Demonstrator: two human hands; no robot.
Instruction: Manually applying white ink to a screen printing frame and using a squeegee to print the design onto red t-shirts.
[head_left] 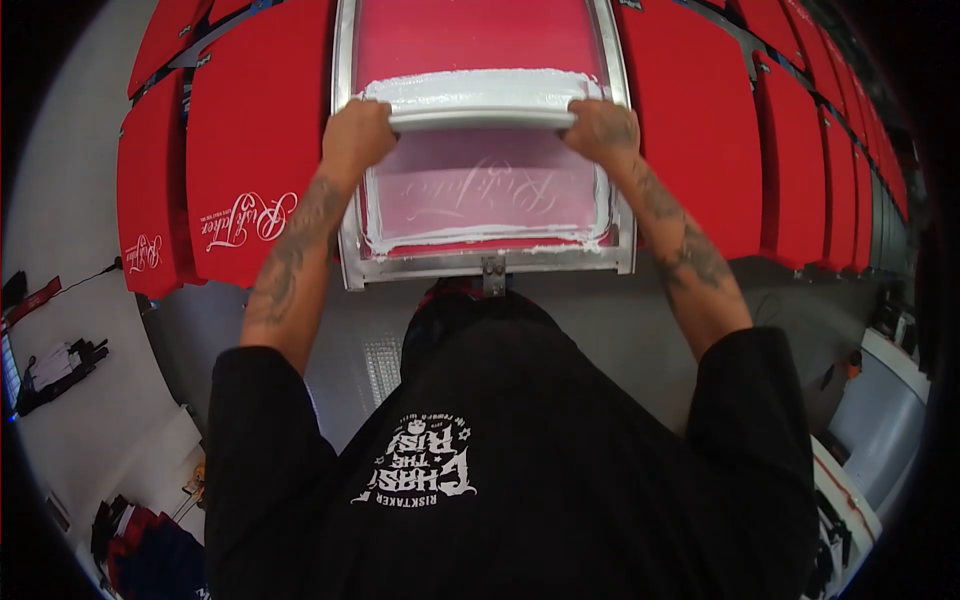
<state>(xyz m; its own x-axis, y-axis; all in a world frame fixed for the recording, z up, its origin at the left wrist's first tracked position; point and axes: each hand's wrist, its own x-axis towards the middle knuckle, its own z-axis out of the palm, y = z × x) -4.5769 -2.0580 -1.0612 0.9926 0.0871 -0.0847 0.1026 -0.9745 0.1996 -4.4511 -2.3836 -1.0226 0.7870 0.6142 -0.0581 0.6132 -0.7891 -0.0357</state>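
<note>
My left hand and my right hand are closed around the two ends of a long, pale squeegee. The squeegee lies crosswise on a metal-framed printing screen in front of me. A thick band of white ink sits along its far side. Nearer to me, the mesh looks pinkish, with a faint script design and white ink smeared around its edges. Red fabric shows through the mesh. The squeegee's blade is hidden beneath its handle.
Red shirts lie spread on boards left of the screen, some bearing white script prints. More red shirts line the right side. A bracket holds the screen's near edge. Dark folded clothes lie at lower left.
</note>
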